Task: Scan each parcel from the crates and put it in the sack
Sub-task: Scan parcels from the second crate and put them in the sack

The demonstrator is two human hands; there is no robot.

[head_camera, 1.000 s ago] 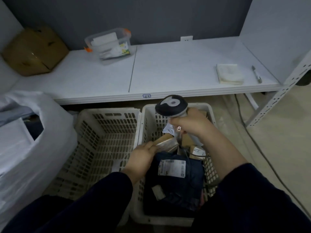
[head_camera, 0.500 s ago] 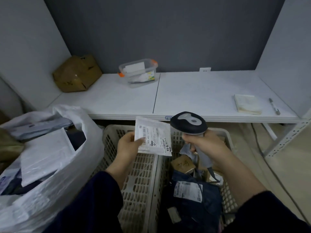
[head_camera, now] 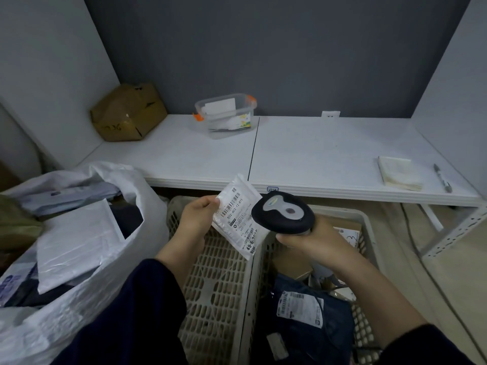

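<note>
Pinching white parcel (head_camera: 235,206) in left hand (head_camera: 196,219), right hand (head_camera: 316,239) gripping scanner (head_camera: 283,212), white shelf (head_camera: 316,154) under grey wall (head_camera: 263,48)

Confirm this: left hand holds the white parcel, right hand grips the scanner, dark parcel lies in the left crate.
Wrong crate: the head view shows the dark parcel lying in the right crate. The rest is correct.

A single wide-angle camera, worn on the head, looks forward and down at the tabletop (head_camera: 329,154) and the dark wall (head_camera: 263,61) behind it. It sits close above the crates (head_camera: 218,285) in front of the tabletop; the sack (head_camera: 66,325) shows left of it.
</note>
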